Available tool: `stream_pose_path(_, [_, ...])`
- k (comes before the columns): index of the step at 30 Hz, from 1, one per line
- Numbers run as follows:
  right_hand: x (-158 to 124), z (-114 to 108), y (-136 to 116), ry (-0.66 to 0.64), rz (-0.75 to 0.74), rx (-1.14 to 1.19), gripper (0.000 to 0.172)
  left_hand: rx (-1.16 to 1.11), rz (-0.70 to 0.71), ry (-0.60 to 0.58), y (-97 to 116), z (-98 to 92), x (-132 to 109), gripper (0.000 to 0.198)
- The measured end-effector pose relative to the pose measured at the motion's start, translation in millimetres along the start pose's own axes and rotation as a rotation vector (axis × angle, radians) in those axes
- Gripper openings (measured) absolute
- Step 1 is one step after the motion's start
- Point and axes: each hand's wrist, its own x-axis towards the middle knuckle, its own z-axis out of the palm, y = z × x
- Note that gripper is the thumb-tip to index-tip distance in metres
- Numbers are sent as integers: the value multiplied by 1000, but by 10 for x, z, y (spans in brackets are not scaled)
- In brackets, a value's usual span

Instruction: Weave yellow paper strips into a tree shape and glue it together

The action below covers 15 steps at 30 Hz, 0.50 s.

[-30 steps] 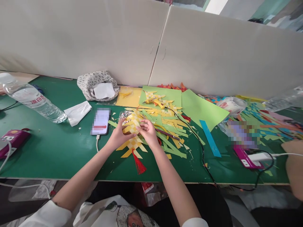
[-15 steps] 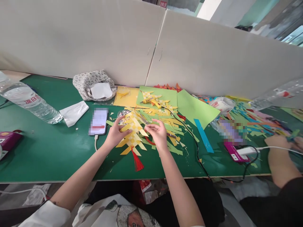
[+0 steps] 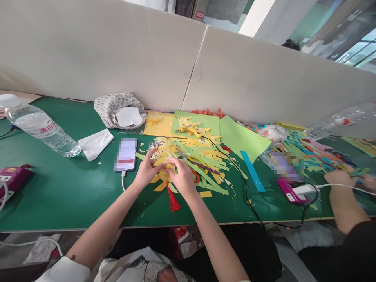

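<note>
A woven ornament of yellow and pale paper strips [image 3: 159,178] is between my hands, low over the table, and a red tassel [image 3: 174,199] hangs from its near end. My left hand [image 3: 147,170] grips its left side, thumb on top. My right hand [image 3: 182,178] has its fingers closed on the right side and covers part of the weave. Yellow and green paper strips [image 3: 210,181] lie heaped just right of my hands. Scissors with red handles [image 3: 196,176] are partly buried among them. Behind sits a yellow glue gun [image 3: 190,129] on a yellow woven piece.
Left of my hands lie a phone [image 3: 126,154] on a cable, a white tissue [image 3: 95,144] and a water bottle [image 3: 44,127]. A cloth pouch [image 3: 117,111] stands against the partition. To the right are green paper [image 3: 243,137], a blue strip [image 3: 252,171], a purple power strip [image 3: 290,191] and a co-worker's arm [image 3: 343,196].
My right hand has moved left and closed on the ornament, which now looks tilted or folded and less spread out. The view has shifted slightly.
</note>
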Motion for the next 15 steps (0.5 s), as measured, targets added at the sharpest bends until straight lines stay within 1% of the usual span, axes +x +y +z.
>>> stream_pose_path(6, [-14,35,34,61,50,144,24,18,-11,9,10,-15,-1,68])
stream_pose_path(10, [-9,16,33,110,144,206,12,55,-12,-16,18,-7,-6,66])
stream_pose_path(13, [21,-110,142,195,186,206,12,87,-12,-8,33,-7,-5,65])
stream_pose_path(15, [45,-307,307,311,209,163,16,105,-11,4,41,-11,-3,64])
